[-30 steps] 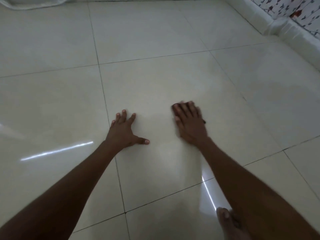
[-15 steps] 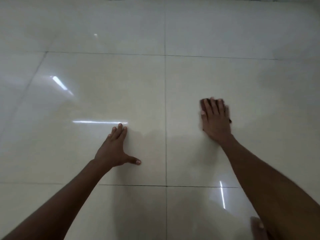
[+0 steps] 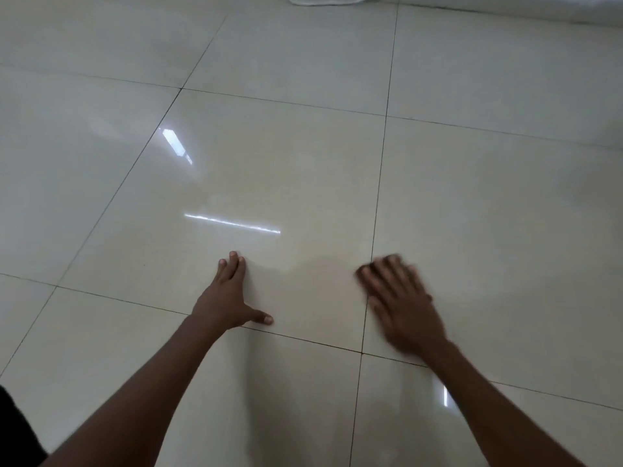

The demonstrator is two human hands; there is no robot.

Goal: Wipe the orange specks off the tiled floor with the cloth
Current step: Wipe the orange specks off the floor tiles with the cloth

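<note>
Wiping hand had swept back toward the grout line

On the left, the left hand [image 3: 232, 299] lay flat on the tiled floor [image 3: 303, 170] as a brace, fingers straight, holding nothing, much as half a second before. To the right, the right hand [image 3: 401, 301] was smeared with motion, pressed flat over the cloth [image 3: 365, 269], only a dark edge showing by the fingertips; it had slid left to the seam. I could make out no orange specks, so that patch looked nearly done.
</note>
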